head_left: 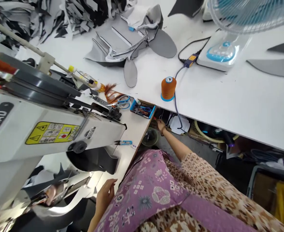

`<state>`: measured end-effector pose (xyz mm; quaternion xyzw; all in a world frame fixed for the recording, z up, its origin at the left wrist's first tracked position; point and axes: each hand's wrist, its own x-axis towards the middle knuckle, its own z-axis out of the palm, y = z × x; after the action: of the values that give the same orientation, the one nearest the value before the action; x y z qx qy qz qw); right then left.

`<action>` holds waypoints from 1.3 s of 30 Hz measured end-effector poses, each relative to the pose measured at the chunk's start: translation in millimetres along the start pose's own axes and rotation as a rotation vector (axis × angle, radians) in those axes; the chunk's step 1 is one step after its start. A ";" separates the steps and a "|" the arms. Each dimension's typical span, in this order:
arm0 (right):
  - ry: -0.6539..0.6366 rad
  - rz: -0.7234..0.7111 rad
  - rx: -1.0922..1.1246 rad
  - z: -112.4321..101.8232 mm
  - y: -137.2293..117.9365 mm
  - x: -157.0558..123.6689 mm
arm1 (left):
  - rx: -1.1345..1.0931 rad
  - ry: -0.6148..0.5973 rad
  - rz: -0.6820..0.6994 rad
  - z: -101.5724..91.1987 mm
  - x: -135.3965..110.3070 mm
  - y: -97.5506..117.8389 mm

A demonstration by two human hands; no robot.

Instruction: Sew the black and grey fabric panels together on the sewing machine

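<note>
My left hand [105, 195] rests by the sewing table's front edge, close to my apron. Its fingers are loosely bent, with nothing seen in them. My right hand [161, 125] reaches down below the edge of the white table, beside a small drawer space. Its fingers are closed near a small red item, and what they hold is too small to make out. Just above it sits a blue-rimmed tray [153, 111] of small tools. Blue thread snips [124, 142] and blue-handled scissors [123, 102] lie on the sewing table. A grey curved piece [93, 161] lies under the machine head.
The sewing machine [47, 129] fills the left side. An orange thread cone [168, 88], grey sewn pieces [122, 42] and a fan [225, 53] stand or lie on the white table [229, 106]. Below are a green bin [153, 138] and a yellow basket [201, 133].
</note>
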<state>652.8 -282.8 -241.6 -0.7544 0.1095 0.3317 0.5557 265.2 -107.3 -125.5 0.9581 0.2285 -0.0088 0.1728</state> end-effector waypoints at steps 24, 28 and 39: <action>0.263 -0.400 -0.556 -106.5 9.2 -65.6 | -0.197 -0.056 0.282 -3.6 60.8 75.1; 0.358 -0.123 -0.548 -133.7 91.7 -94.9 | -0.157 -0.139 0.394 -3.2 91.6 85.8; 0.552 -0.131 -0.550 -198.5 60.3 -84.6 | -0.108 -0.205 0.558 -6.9 129.6 114.8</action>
<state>631.8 -502.5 -203.0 -0.9413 0.1136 0.0969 0.3027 431.4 -144.6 -93.9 0.9674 -0.0620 -0.0456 0.2412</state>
